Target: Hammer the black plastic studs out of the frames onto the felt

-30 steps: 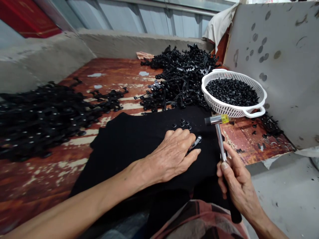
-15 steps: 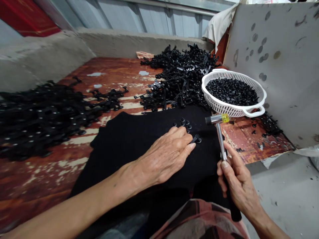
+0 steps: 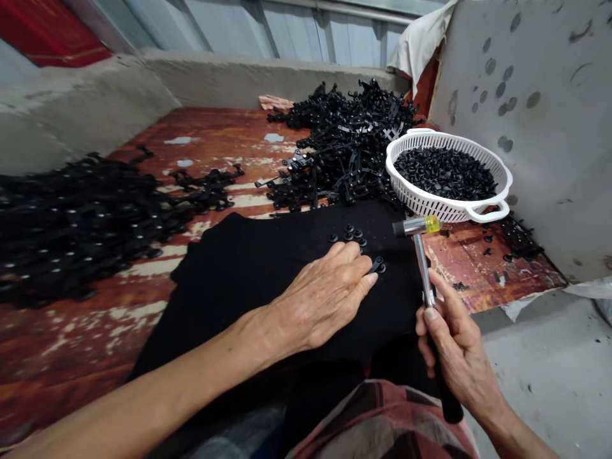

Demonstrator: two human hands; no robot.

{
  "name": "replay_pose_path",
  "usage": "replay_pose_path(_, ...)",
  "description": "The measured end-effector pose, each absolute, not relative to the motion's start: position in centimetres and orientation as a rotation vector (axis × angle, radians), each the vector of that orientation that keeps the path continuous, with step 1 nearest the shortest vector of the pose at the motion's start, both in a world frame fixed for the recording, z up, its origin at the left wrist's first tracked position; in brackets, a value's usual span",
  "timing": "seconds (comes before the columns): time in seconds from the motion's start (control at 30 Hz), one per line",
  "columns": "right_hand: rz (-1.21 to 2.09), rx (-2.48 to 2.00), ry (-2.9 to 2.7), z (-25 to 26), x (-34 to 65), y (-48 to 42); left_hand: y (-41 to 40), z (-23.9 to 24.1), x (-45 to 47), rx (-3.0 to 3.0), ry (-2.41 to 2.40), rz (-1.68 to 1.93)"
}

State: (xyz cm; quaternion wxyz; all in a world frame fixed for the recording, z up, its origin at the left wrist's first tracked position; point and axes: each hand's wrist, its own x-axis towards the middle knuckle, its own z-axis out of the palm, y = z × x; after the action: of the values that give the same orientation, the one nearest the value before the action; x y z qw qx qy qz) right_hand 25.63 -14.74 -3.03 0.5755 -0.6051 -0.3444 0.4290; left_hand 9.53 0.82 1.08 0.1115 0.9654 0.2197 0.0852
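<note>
My left hand rests on a black cloth, its thumb and fingers pinched on a small black strap-like piece with a round end. That round end lies at a small black round part on the cloth. Several more black round parts lie just beyond my fingertips, some partly covered by the hand. In my right hand is a mallet with a metal shaft, a black handle, and a head with one black and one yellow face. The mallet stands raised, its head to the right of the round parts.
A white slotted basket full of small black parts stands at the right. Behind the cloth rises a heap of black pieces; another black heap covers the left side. A stained grey panel borders the worn red-brown table.
Almost nothing differs. Both hands keep their places and holds, and the view has shifted very slightly.
</note>
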Motion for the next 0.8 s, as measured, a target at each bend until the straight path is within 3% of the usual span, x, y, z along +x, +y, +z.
replay_pose_path(0.8, 1.004, -1.401, -0.824, -3.3, 25.6, -14.6, 0.7, 0.5, 9.6, 2.852, 0.659, 0.308)
